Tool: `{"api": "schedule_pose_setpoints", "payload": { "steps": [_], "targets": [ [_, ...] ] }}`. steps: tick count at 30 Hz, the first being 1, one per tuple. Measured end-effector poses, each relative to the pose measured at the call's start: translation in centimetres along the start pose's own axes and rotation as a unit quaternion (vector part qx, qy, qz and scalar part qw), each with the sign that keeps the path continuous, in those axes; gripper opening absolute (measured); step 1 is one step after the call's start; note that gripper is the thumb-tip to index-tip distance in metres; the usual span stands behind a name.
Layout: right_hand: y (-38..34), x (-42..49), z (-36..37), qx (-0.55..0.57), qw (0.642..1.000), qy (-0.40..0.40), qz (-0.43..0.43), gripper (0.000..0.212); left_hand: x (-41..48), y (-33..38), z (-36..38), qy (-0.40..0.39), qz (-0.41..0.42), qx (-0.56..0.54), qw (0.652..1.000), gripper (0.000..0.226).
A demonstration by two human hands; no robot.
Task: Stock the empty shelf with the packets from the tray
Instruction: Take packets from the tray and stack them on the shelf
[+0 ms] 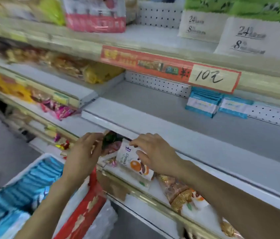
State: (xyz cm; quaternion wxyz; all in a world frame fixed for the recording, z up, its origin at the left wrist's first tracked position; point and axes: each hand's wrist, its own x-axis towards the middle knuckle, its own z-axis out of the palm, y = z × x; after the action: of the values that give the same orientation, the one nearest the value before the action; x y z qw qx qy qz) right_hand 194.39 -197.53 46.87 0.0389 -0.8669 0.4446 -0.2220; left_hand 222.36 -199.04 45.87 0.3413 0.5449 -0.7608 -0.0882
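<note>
We see the right hand (pixel 154 156) pinching the top of a white pouch (pixel 131 161), while the left hand (pixel 84 152) hovers just beside it, fingers loosely spread and grasping nothing. The tray (pixel 38 161) of blue packets (pixel 37 178) sits under the left forearm. The grey shelf (pixel 153 109) above both hands carries two blue-and-white stacks (pixel 203 104) up beyond the right hand.

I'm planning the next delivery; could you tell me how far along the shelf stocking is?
Done: some blue-and-white packets sit at the back of the grey shelf. In hand: no tray packet; the right hand pinches a white pouch on the shelf below, the left hand open nearby. Left: the tray holds many blue packets.
</note>
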Motion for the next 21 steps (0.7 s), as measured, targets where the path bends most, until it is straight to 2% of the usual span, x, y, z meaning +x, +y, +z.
{"api": "schedule_pose_setpoints", "payload": {
  "steps": [4,9,14,19,21],
  "targets": [
    [-5.0,4.9,5.2,0.044,0.992,-0.069,-0.096,0.029,-7.5,-4.8,-5.2,0.042,-0.108,0.062,0.991,0.025],
    [-11.6,9.4,9.6,0.087,0.975,-0.105,-0.175,0.024,-15.7,-9.0,-11.2,0.057,-0.222,0.147,0.962,0.033],
    [-17.1,12.4,14.1,0.094,0.946,-0.19,-0.246,0.023,-23.1,-10.8,-14.4,0.049,-0.315,0.195,0.927,0.02],
    [-20.2,12.9,16.9,0.086,0.915,-0.268,-0.29,0.026,-27.1,-10.7,-14.2,-0.018,-0.316,0.206,0.926,0.028],
    [-21.2,13.0,17.7,0.088,0.905,-0.282,-0.307,0.026,-27.9,-10.7,-13.9,-0.02,-0.305,0.221,0.926,0.028]
  ]
}}
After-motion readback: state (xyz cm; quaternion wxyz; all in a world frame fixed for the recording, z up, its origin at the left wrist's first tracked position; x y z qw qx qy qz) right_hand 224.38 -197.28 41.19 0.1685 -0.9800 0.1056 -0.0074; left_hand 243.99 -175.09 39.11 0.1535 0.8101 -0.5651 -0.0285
